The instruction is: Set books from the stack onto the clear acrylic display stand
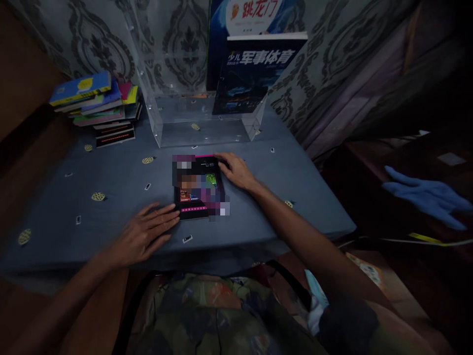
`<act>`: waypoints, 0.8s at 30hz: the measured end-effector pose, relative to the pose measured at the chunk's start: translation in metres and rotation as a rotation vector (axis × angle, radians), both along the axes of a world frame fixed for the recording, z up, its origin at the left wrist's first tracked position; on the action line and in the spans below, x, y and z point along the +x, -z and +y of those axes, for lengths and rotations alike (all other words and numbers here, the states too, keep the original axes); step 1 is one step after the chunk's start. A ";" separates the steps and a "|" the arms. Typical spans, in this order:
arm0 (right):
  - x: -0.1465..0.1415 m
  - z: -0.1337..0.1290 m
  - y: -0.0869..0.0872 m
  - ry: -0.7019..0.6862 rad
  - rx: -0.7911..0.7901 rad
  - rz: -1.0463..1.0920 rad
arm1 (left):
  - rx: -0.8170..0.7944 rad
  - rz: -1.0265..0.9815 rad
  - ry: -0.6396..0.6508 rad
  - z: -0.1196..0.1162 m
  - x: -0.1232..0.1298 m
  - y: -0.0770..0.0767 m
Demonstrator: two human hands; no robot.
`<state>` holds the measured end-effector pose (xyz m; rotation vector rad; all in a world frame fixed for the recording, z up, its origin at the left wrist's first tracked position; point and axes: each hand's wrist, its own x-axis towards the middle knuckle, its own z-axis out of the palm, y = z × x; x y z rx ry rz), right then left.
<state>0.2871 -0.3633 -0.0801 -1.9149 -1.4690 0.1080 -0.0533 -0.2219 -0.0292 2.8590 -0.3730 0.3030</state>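
Observation:
A black book (195, 214) with a pink edge and colourful pictures lies flat on the table; part of its cover is blurred out. At its lower left edge, my left hand (146, 231) rests with fingers stretched out, the tips touching the book. My right hand (236, 169) lies at the upper right corner, fingers extended and lightly bent, touching the book's edge. Neither hand grips it. Behind the book stands a clear plastic book rack (203, 132), with a dark blue book (247, 79) leaning upright at its right side and a larger blue book (218, 19) behind that.
A stack of books (99, 106) sits at the table's back left. The grey-blue cloth (121, 172) has pineapple prints. Patterned curtains (107, 44) hang behind. Off the table to the right lies a blue glove (424, 195) on a dark surface, near a pale cable (399, 240).

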 end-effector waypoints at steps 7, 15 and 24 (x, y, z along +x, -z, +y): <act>-0.001 0.001 0.000 -0.005 0.005 -0.005 | 0.058 0.016 0.090 -0.025 0.034 0.004; -0.001 0.003 0.000 -0.002 -0.006 -0.026 | 0.164 0.068 0.170 -0.061 0.081 0.008; -0.019 -0.007 -0.002 -0.021 0.029 -0.060 | 0.146 0.079 0.139 -0.070 0.090 0.009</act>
